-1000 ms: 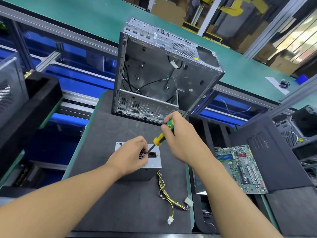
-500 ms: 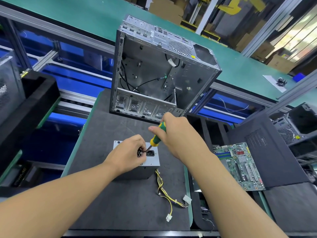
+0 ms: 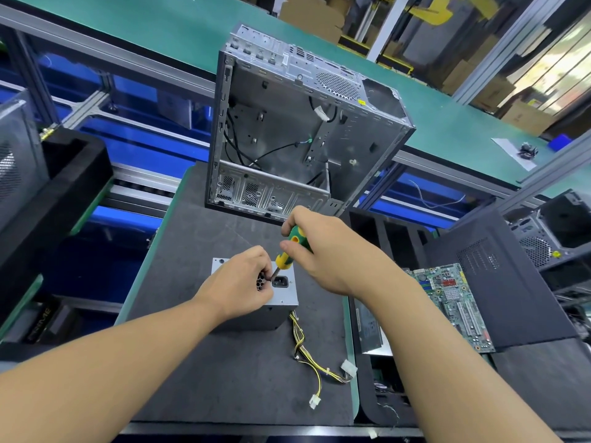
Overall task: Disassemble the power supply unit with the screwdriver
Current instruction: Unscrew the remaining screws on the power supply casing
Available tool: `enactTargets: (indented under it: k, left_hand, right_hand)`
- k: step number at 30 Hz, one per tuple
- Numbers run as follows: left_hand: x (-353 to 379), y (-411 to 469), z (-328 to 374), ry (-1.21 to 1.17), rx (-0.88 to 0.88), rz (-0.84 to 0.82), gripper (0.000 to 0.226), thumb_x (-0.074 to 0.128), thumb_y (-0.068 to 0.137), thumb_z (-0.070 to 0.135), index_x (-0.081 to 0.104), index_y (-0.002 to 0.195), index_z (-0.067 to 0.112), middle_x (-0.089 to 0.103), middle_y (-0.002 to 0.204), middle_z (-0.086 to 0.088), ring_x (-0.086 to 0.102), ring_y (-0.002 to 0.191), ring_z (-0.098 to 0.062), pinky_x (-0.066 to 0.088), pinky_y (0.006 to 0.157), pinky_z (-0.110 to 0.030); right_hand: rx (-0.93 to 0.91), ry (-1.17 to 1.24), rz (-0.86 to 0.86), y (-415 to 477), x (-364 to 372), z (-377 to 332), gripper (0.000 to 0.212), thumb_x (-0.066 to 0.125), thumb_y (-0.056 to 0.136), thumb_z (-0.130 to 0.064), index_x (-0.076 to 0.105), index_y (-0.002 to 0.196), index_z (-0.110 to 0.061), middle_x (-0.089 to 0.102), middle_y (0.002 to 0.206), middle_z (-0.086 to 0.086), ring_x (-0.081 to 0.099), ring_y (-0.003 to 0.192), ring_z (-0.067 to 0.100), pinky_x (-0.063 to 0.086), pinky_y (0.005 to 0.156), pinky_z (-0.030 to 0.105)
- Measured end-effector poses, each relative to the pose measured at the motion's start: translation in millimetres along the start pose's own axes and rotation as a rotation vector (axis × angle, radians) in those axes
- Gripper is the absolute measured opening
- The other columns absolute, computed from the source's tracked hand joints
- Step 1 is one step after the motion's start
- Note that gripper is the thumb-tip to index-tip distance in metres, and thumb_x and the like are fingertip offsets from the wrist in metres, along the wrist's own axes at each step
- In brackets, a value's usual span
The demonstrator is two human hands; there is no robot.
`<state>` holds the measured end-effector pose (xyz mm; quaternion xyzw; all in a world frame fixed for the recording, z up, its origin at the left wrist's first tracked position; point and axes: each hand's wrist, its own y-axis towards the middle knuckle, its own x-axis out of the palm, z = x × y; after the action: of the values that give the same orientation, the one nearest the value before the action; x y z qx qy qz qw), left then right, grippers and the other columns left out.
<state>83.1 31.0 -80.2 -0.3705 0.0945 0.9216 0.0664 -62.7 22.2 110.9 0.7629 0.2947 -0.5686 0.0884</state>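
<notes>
Two hands in play, left hand (image 3: 236, 282) and right hand (image 3: 329, 254). One screwdriver (image 3: 289, 249), one power supply unit (image 3: 284, 294), two white connectors (image 3: 348, 368) near. One open case (image 3: 287, 129) far, one motherboard (image 3: 454, 305) right.

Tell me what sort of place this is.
Likely a computer teardown line in a factory or recycling workshop: a gutted computer case stands on the work mat, a bare motherboard lies to the right, and a long green conveyor belt runs behind.

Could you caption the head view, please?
Right hand holds a screwdriver to the power supply unit, left hand resting on it.
</notes>
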Motion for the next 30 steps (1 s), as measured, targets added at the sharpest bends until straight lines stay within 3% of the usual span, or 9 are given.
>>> enactTargets:
  k: [11, 14, 18, 22, 24, 25, 27, 30]
  left_hand:
    - [1.2, 0.2, 0.6, 0.021, -0.014, 0.024, 0.021, 0.066, 0.084, 0.027, 0.05, 0.073, 0.031, 0.048, 0.091, 0.017, 0.053, 0.073, -0.003, 0.04, 0.064, -0.021]
    - [0.1, -1.9, 2.6, -0.004, -0.021, 0.024, 0.022, 0.066, 0.085, 0.026, 0.05, 0.072, 0.033, 0.052, 0.093, 0.017, 0.057, 0.075, -0.006, 0.048, 0.067, -0.025]
    - [-4.0, -3.0, 4.6, -0.045, -0.04, -0.001, 0.018, 0.061, 0.082, 0.023, 0.049, 0.074, 0.034, 0.054, 0.095, 0.016, 0.057, 0.079, -0.007, 0.052, 0.073, -0.035]
    - [-1.1, -3.3, 3.5, -0.093, -0.109, 0.01, 0.017, 0.051, 0.082, 0.019, 0.05, 0.092, 0.032, 0.05, 0.097, 0.016, 0.053, 0.085, -0.011, 0.049, 0.076, -0.037]
    - [3.4, -3.4, 3.4, -0.016, -0.113, 0.09, 0.018, 0.046, 0.087, 0.013, 0.051, 0.098, 0.026, 0.05, 0.1, 0.015, 0.05, 0.09, -0.015, 0.045, 0.086, -0.038]
    - [5.8, -2.6, 3.4, 0.063, -0.106, 0.117, 0.018, 0.043, 0.089, 0.011, 0.052, 0.101, 0.022, 0.05, 0.102, 0.012, 0.049, 0.094, -0.016, 0.04, 0.098, -0.038]
    - [10.2, -0.7, 4.0, 0.257, -0.12, 0.095, 0.021, 0.039, 0.093, 0.014, 0.051, 0.109, 0.02, 0.051, 0.109, 0.009, 0.05, 0.102, -0.016, 0.021, 0.117, -0.041]
    - [14.5, 0.1, 5.0, 0.506, -0.185, 0.054, 0.023, 0.036, 0.097, 0.024, 0.045, 0.118, 0.024, 0.053, 0.113, 0.008, 0.054, 0.105, -0.017, 0.02, 0.117, -0.044]
  right_hand:
    - [0.034, -0.001, -0.014, -0.4, 1.1, -1.7, 0.015, 0.048, 0.101, -0.035, 0.046, 0.108, -0.023, 0.056, 0.093, -0.004, 0.05, 0.077, 0.012, 0.039, 0.066, 0.032]
    - [0.081, -0.027, -0.012, 1.9, -0.1, -1.4, 0.02, 0.047, 0.101, -0.038, 0.046, 0.109, -0.02, 0.056, 0.092, -0.001, 0.052, 0.074, 0.016, 0.041, 0.064, 0.033]
    - [0.162, -0.133, 0.023, 6.4, 2.0, -3.8, 0.035, 0.047, 0.098, -0.05, 0.043, 0.101, -0.016, 0.048, 0.081, 0.0, 0.047, 0.063, 0.016, 0.029, 0.05, 0.029]
    - [0.218, -0.223, 0.109, 7.7, 7.8, -4.6, 0.045, 0.036, 0.096, -0.063, 0.039, 0.089, -0.019, 0.042, 0.074, -0.002, 0.042, 0.059, 0.017, 0.029, 0.05, 0.032]
    - [0.248, -0.269, 0.153, 7.7, 8.7, -3.1, 0.049, 0.029, 0.096, -0.066, 0.039, 0.084, -0.019, 0.04, 0.071, -0.002, 0.041, 0.059, 0.02, 0.029, 0.051, 0.033]
    - [0.257, -0.278, 0.163, 8.4, 8.0, -2.2, 0.049, 0.028, 0.097, -0.064, 0.038, 0.082, -0.018, 0.04, 0.07, -0.002, 0.04, 0.058, 0.02, 0.028, 0.051, 0.034]
    - [0.248, -0.258, 0.133, 10.0, 5.5, -0.6, 0.042, 0.034, 0.101, -0.054, 0.041, 0.086, -0.016, 0.042, 0.071, 0.0, 0.043, 0.06, 0.023, 0.027, 0.05, 0.034]
    - [0.156, -0.209, 0.021, 10.1, -0.8, 1.3, 0.018, 0.043, 0.102, -0.03, 0.05, 0.102, -0.014, 0.049, 0.083, 0.003, 0.048, 0.077, 0.025, 0.035, 0.057, 0.032]
